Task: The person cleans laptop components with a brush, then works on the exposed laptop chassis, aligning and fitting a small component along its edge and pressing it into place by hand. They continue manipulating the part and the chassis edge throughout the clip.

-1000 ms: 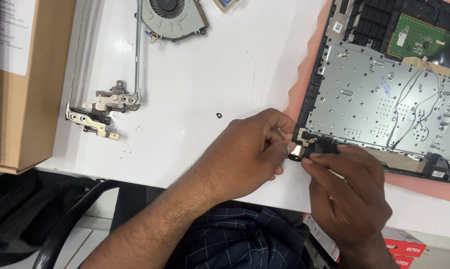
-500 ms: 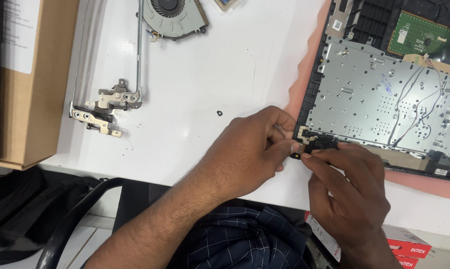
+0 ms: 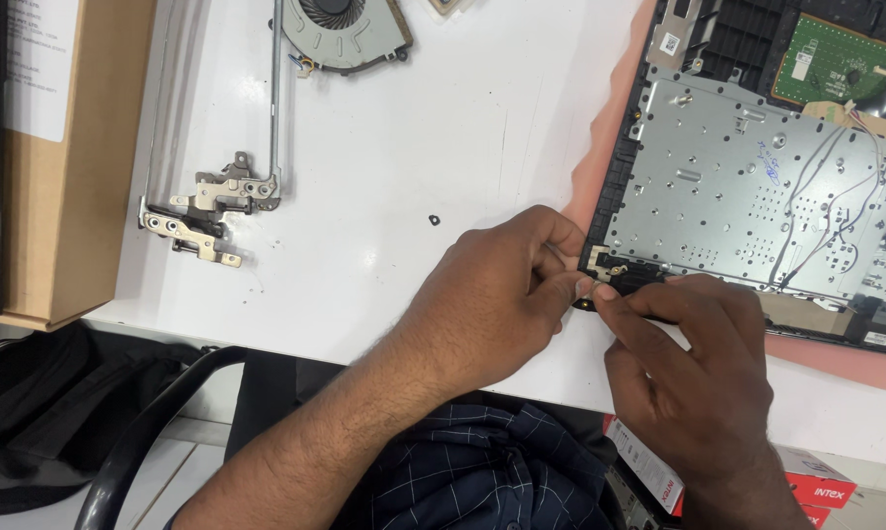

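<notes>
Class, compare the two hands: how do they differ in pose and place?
The left hand comes in from the lower left with its fingers curled; the right hand comes from below right, its fingers stretched flatter. The left hand lies over the white table, the right at the laptop base edge. Both pinch at the base's near corner.

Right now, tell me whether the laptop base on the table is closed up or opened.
Opened. The laptop base shows bare metal plate, loose wires and a green circuit board; its cooling fan lies apart on the white table.

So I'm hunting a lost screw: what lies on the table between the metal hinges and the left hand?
In the head view, only a small dark ring-like bit lies on the white table between the hinges and the left hand.
</notes>
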The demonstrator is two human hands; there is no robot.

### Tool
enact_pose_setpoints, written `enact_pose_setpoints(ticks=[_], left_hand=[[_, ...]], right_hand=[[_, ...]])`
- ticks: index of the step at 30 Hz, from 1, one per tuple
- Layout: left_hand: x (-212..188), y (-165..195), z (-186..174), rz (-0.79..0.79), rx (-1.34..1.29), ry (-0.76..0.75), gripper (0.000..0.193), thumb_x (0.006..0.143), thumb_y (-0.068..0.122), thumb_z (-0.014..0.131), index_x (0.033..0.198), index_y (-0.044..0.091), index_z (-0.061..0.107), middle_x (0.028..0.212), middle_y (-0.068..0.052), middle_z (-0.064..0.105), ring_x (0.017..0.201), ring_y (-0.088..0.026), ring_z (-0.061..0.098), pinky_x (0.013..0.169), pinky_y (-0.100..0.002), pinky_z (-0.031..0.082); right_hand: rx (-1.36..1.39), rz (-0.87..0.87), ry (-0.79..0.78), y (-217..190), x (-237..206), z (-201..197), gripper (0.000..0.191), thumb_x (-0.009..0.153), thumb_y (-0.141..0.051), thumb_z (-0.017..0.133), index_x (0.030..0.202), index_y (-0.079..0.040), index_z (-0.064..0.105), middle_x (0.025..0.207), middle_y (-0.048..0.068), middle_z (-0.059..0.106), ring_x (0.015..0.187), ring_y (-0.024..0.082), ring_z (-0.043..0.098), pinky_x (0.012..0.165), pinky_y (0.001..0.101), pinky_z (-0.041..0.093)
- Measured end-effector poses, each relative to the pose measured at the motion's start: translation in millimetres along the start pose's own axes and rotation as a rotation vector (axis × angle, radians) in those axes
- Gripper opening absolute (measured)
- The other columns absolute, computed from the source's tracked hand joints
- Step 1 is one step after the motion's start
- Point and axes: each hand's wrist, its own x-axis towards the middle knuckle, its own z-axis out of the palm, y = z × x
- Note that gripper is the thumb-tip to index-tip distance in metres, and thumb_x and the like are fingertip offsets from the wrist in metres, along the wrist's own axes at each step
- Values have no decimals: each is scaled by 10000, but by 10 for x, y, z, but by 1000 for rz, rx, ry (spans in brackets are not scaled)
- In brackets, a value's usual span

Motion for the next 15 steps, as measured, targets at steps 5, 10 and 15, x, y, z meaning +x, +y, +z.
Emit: enact_pose_setpoints(ticks=[5, 10, 15], left_hand=[[4, -1, 36, -15, -23, 19, 224, 963, 121, 609, 1166, 26, 614, 827, -48, 758, 752, -106, 761, 681, -262, 636], [11, 5, -71, -85, -197, -104, 261, 978, 55, 487, 1210, 18, 602, 885, -17, 723, 756, -90, 742, 632, -270, 657], [6, 14, -64, -94, -166, -97, 236, 991, 81, 511, 1206, 27, 594, 809, -29, 725, 726, -80, 732, 626, -257, 645]], right_hand=[[35, -50, -61, 41, 36, -57, 406, 745, 71, 748, 1123, -77, 767, 1061, 40, 643, 1075, 278, 596, 935, 414, 506], [34, -47, -93, 76, 49, -71, 366, 786, 33, 782, 1135, -75, 762, 1062, 44, 641, 1052, 275, 590, 907, 406, 499], [35, -24, -59, 112, 40, -39, 301, 863, -14, 832, 1146, -97, 774, 1023, 24, 654, 1008, 237, 609, 889, 375, 502]])
